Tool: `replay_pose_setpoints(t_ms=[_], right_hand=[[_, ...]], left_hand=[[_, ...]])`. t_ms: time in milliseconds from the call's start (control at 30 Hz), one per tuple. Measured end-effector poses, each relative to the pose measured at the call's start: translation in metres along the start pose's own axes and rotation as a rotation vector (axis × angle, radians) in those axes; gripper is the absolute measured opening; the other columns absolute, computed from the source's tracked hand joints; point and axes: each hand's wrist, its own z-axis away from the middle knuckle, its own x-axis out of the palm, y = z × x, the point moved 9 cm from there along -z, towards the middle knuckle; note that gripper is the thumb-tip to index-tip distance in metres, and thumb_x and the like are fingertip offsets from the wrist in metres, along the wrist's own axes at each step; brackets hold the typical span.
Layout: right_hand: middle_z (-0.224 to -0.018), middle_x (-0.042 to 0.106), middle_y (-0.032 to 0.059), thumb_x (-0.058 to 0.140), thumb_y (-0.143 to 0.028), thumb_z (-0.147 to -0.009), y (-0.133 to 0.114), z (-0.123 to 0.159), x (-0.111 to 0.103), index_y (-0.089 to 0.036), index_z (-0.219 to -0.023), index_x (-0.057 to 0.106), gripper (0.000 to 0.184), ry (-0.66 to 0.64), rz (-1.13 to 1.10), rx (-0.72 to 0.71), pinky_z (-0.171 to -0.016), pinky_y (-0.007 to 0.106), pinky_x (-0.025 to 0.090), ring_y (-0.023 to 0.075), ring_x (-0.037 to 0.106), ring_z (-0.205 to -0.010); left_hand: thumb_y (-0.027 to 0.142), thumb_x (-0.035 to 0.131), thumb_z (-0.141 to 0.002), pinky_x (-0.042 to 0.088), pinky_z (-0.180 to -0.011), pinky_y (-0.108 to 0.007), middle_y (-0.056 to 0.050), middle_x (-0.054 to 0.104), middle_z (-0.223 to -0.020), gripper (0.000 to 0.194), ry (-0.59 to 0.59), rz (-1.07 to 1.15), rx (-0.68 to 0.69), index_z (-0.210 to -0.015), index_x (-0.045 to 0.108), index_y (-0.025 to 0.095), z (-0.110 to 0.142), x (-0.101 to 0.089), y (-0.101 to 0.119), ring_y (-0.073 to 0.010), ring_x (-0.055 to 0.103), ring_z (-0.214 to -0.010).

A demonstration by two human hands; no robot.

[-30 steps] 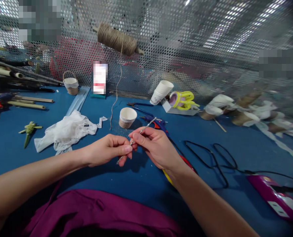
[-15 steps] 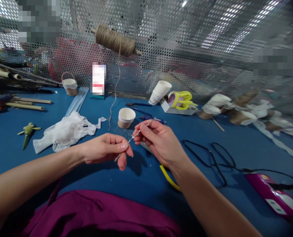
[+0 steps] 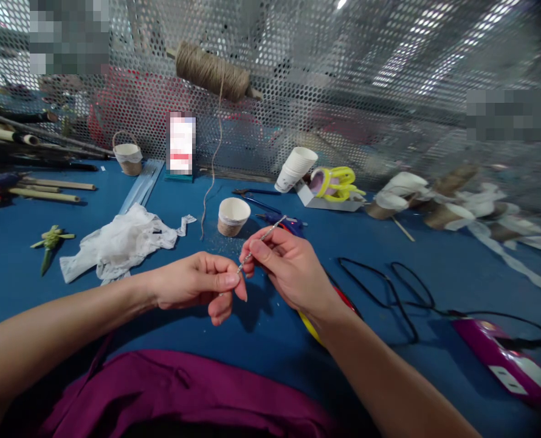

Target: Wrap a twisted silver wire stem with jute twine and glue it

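Observation:
A thin twisted silvery wire (image 3: 262, 238) runs slantwise between my two hands above the blue table (image 3: 24, 274). My left hand (image 3: 197, 286) pinches its lower end between thumb and fingertips. My right hand (image 3: 289, 267) pinches it higher up, and the free end sticks out past the fingers toward a small paper cup (image 3: 233, 216). Under my right wrist lies a tool with red and yellow parts (image 3: 313, 322), mostly hidden.
A twine spool (image 3: 211, 72) hangs on the perforated metal screen, its string trailing to the table. White plastic wrap (image 3: 120, 243) lies left. Stacked paper cups (image 3: 296, 169), yellow-handled scissors (image 3: 338, 184), a black cord (image 3: 389, 292) and a purple device (image 3: 503, 365) lie right.
My hands have come a little closer together along the wire. My left fingers have shifted their pinch, and the wire's lower end no longer shows below them.

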Motion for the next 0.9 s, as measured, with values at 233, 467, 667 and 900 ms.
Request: replay_pose_setpoints(t_ms=[233, 467, 667, 900], right_hand=[[-0.062, 0.059, -0.0025, 0.062, -0.030, -0.077, 0.002, 0.001, 0.001, -0.017, -0.070, 0.059, 0.015, 0.039, 0.026, 0.015, -0.053, 0.022, 0.048, 0.0074, 0.055, -0.051], [-0.066, 0.062, -0.0006, 0.062, -0.030, -0.076, -0.005, -0.002, -0.016, -0.017, -0.073, 0.057, 0.015, 0.147, -0.047, 0.007, -0.049, 0.020, 0.049, 0.0083, 0.058, -0.054], [-0.066, 0.063, 0.0001, 0.060, -0.025, -0.078, -0.012, -0.002, -0.016, -0.016, -0.075, 0.060, 0.011, 0.129, 0.084, -0.005, -0.051, 0.021, 0.051, 0.0087, 0.058, -0.054], [-0.065, 0.063, 0.0004, 0.059, -0.025, -0.080, -0.017, -0.003, -0.020, -0.015, -0.075, 0.062, 0.011, 0.142, 0.234, -0.052, -0.050, 0.021, 0.051, 0.0081, 0.058, -0.051]], left_hand=[[0.039, 0.061, -0.076, 0.038, -0.047, -0.021, 0.005, 0.052, -0.043, 0.027, 0.025, 0.005, 0.010, -0.074, 0.058, 0.013, -0.001, 0.001, -0.001, -0.0083, 0.052, -0.043], [0.040, 0.058, -0.078, 0.038, -0.056, -0.022, 0.004, 0.057, -0.048, 0.028, 0.156, -0.277, 0.064, -0.077, 0.060, 0.012, -0.001, -0.016, 0.007, -0.0076, 0.052, -0.049], [0.039, 0.053, -0.081, 0.037, -0.058, -0.021, 0.004, 0.057, -0.049, 0.027, 0.189, -0.474, 0.045, -0.078, 0.060, 0.013, -0.002, -0.018, 0.008, -0.0076, 0.050, -0.051], [0.030, 0.048, -0.084, 0.034, -0.057, -0.020, 0.004, 0.057, -0.050, 0.020, 0.247, -0.649, 0.014, -0.079, 0.059, 0.013, 0.001, -0.022, 0.009, -0.0077, 0.048, -0.053]])
